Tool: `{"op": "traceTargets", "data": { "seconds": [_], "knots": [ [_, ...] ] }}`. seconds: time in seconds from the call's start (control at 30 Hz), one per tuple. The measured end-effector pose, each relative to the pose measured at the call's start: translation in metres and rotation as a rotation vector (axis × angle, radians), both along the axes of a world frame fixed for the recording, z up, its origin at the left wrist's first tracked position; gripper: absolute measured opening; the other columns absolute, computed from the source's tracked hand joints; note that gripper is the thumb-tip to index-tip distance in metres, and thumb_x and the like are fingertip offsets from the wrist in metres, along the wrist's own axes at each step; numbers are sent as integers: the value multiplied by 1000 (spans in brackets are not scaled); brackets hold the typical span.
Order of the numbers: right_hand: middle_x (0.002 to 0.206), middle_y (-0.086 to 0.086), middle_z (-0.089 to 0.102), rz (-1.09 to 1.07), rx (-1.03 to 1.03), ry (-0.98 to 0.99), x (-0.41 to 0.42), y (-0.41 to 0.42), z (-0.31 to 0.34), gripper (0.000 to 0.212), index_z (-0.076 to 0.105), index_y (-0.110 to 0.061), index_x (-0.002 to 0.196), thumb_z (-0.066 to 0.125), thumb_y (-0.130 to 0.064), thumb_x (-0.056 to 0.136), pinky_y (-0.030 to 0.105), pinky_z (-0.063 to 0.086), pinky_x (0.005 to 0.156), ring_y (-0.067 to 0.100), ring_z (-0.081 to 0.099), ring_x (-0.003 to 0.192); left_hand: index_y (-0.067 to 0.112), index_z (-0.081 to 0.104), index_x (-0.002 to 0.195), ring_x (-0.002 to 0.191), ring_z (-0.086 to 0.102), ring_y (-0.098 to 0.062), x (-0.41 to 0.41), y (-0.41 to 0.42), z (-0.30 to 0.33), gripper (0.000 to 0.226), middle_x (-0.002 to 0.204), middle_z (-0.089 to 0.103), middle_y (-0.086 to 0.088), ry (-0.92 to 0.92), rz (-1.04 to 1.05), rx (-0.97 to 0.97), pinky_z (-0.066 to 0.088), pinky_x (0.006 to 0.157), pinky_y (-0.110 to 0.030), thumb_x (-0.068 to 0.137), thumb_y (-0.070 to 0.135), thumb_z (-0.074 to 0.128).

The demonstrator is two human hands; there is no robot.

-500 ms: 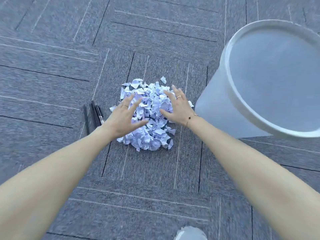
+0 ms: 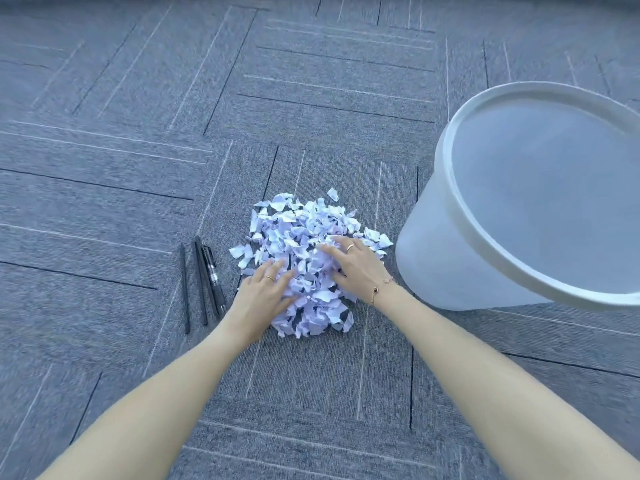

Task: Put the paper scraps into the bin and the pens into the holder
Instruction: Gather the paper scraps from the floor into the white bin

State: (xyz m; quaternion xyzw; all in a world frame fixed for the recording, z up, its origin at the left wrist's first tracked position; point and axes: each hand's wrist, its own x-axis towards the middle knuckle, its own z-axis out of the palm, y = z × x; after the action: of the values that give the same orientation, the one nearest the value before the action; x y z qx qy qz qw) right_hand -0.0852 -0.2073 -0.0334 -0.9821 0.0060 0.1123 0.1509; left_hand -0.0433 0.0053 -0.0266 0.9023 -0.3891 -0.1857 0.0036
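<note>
Both hands, left hand (image 2: 260,296) and right hand (image 2: 356,268), lie spread flat on the heap of pale torn paper scraps (image 2: 304,261) beside the white translucent plastic bin (image 2: 450,271); loose flakes risk spilling onto the grey carpet (image 2: 138,133) during transfer.

The paper scraps (image 2: 304,251) lie piled on the carpet (image 2: 104,168); pens (image 2: 202,278) lie left, the bin (image 2: 450,265) stands right.

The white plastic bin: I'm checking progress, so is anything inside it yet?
The white plastic bin looks empty in the part that shows, with no scraps; its right side is out of frame. The pale paper scraps lie piled on the carpet.
</note>
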Motion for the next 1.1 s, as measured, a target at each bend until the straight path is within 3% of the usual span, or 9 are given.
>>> {"op": "traceTargets", "data": {
  "seconds": [0.2, 0.3, 0.4, 0.53, 0.67, 0.83, 0.9, 1.0, 1.1],
  "knots": [
    [112, 14, 55, -49, 48, -174, -10, 0, 0, 32, 53, -5, 115, 50, -8, 83, 36, 53, 79, 28, 53, 101, 6, 57, 118, 102, 61, -23, 5, -8, 3, 34, 118, 58, -13, -8, 78, -207, 51, 90, -29, 86, 16, 62],
    [122, 15, 54, -105, 72, -242, -12, 0, 1, 36, 54, -4, 112, 51, -17, 79, 41, 49, 89, 30, 51, 110, 5, 66, 92, 80, 64, -21, 10, -8, -1, 22, 96, 64, -9, -132, 40, -154, 58, 69, -27, 74, 16, 74],
    [146, 15, 35, -68, 62, -152, -12, 10, -2, 48, 46, -11, 123, 44, -40, 85, 42, 35, 108, 29, 36, 130, 6, 56, 114, 88, 58, -22, 12, -10, -5, 36, 106, 60, -10, -114, 141, -125, 56, 67, -27, 86, 30, 57],
    [145, 12, 38, -23, -3, -60, -9, 25, -15, 56, 37, -19, 136, 35, -53, 92, 44, 33, 108, 28, 37, 132, 6, 49, 124, 98, 56, -26, 11, -9, -11, 46, 114, 55, -14, -65, 167, -93, 56, 63, -27, 87, 30, 60],
    [97, 9, 65, 57, -98, -153, -17, 33, -26, 28, 57, -7, 107, 61, -27, 87, 29, 55, 69, 20, 63, 83, 3, 63, 96, 85, 61, -29, 8, -10, -3, 25, 99, 59, -16, -12, 127, -164, 58, 61, -30, 75, 11, 74],
    [70, -2, 58, 17, -125, -166, -28, 34, -24, 28, 55, -11, 83, 75, -29, 74, 12, 34, 33, 7, 46, 49, 6, 51, 95, 63, 44, -14, 14, -3, -10, 19, 87, 45, -3, 22, 192, -193, 32, 42, -14, 88, 22, 59],
    [68, -1, 54, 14, -165, -150, -27, 33, -16, 28, 55, -9, 86, 68, -33, 81, 14, 33, 34, 8, 37, 46, 9, 50, 89, 58, 38, -9, 15, 1, -13, 17, 84, 44, 2, 7, 153, -178, 28, 40, -12, 89, 25, 57],
    [77, 5, 50, -8, -97, -88, -22, 30, 3, 32, 50, -4, 99, 48, -35, 93, 26, 48, 47, 16, 45, 53, 9, 50, 89, 50, 38, -6, 20, 4, -3, 16, 79, 48, 2, 26, 196, -202, 36, 40, -15, 91, 24, 54],
    [80, 3, 45, -57, -82, -55, -17, 29, 26, 29, 46, -6, 102, 44, -34, 94, 29, 52, 56, 18, 51, 61, 10, 48, 85, 51, 43, -10, 29, 4, 17, 15, 76, 46, 2, 19, 192, -223, 45, 46, -22, 91, 22, 54]
  ]
}}
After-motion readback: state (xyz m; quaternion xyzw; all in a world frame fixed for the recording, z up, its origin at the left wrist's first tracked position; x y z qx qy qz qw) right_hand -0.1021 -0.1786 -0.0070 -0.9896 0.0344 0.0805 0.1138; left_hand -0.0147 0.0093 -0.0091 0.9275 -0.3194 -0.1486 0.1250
